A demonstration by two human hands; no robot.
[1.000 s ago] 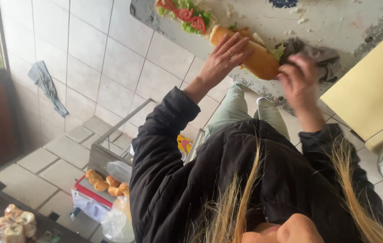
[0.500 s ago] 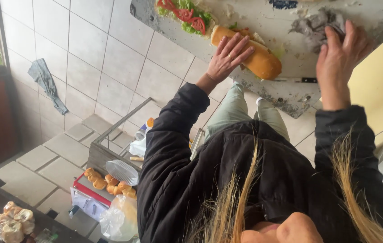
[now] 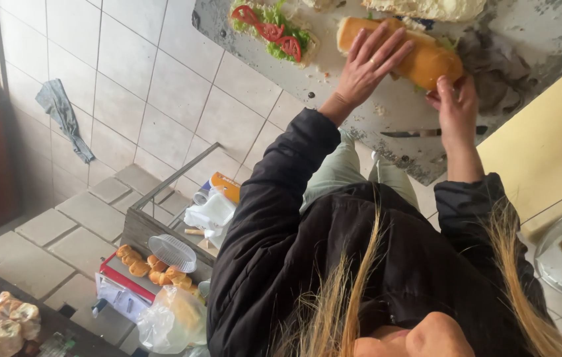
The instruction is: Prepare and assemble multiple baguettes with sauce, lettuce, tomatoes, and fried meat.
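Bare tabletop (image 3: 386, 109) is showing between the two hands, running toward the near edge. The knife (image 3: 426, 133) is lying across that strip near the edge. The long sandwich (image 3: 426, 63), the crumpled grey cloth (image 3: 495, 66) and the open salad bread (image 3: 274, 30) are crowding the far side.

A grey, scuffed worktop (image 3: 386, 109) carries a closed long sandwich roll (image 3: 419, 56) near its middle, and just beside it an open bread half topped with lettuce and tomato slices (image 3: 271, 30). A knife (image 3: 419, 133) lies flat near the worktop's edge, a crumpled grey cloth (image 3: 492, 66) sits beside the roll, and crumbs are scattered about.
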